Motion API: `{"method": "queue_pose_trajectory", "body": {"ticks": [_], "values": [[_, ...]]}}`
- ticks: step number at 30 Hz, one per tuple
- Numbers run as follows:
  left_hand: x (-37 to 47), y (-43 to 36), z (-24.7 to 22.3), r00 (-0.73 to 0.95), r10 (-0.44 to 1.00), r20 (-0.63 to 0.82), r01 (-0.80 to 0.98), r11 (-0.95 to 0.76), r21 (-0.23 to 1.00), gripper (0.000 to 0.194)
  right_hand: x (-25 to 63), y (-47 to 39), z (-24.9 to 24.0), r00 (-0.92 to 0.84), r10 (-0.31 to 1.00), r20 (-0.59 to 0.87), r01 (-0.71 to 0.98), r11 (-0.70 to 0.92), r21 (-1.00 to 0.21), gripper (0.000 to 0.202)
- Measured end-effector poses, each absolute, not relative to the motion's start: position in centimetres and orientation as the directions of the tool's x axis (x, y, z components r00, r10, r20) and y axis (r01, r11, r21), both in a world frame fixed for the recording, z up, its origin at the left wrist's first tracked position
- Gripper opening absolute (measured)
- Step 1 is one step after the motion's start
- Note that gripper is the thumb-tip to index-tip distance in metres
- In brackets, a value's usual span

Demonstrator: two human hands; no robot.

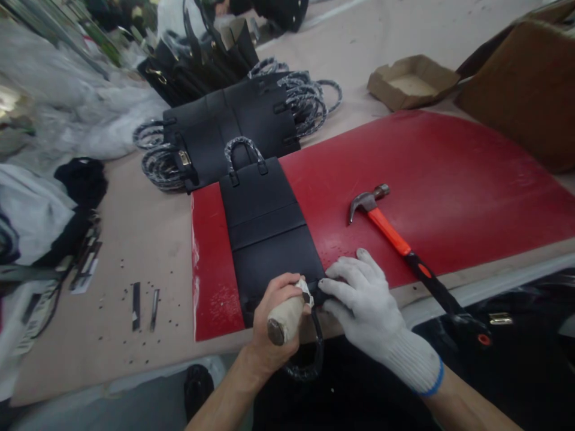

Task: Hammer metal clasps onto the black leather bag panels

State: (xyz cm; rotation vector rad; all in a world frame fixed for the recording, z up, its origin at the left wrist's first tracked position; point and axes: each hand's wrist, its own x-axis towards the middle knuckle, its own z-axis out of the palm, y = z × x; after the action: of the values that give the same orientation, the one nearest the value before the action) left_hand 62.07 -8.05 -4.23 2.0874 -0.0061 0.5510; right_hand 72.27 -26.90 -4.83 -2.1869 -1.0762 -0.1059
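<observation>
A black leather bag piece (269,218) with a wrapped handle at its far end lies on a red mat. My bare left hand (276,314) is closed around a thick tool handle (286,320) bound in off-white wrapping, held over the near edge of the bag. The tool's working end is hidden behind my fingers. My right hand (366,305), in a white knit glove, rests palm down at the near right corner of the bag, its fingers apart and its fingertips touching the black edge. A second wrapped handle (309,365) hangs below the table edge.
An orange and black claw hammer (395,239) lies on the red mat (449,179), its grip jutting past the table edge. Stacked black bag pieces (224,123) are behind. Two thin strips (154,310) and scattered black bits lie left. Cardboard boxes (413,81) stand far right.
</observation>
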Motion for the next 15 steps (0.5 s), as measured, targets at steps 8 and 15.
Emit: {"method": "queue_pose_trajectory", "body": {"ticks": [8,15], "values": [[62.12,-7.91,-4.03,0.913,0.244,0.327,-0.142,-0.56,0.816,0.021,72.37,-26.9,-4.95,0.649,0.684,0.334,0.723,-0.417,-0.551,0.028],[62.4,-7.49,-4.28,0.942,0.23,0.245,-0.107,-0.486,0.867,0.021,72.45,-26.95,-4.83,0.653,0.682,0.329,0.716,-0.416,-0.56,0.03]]}}
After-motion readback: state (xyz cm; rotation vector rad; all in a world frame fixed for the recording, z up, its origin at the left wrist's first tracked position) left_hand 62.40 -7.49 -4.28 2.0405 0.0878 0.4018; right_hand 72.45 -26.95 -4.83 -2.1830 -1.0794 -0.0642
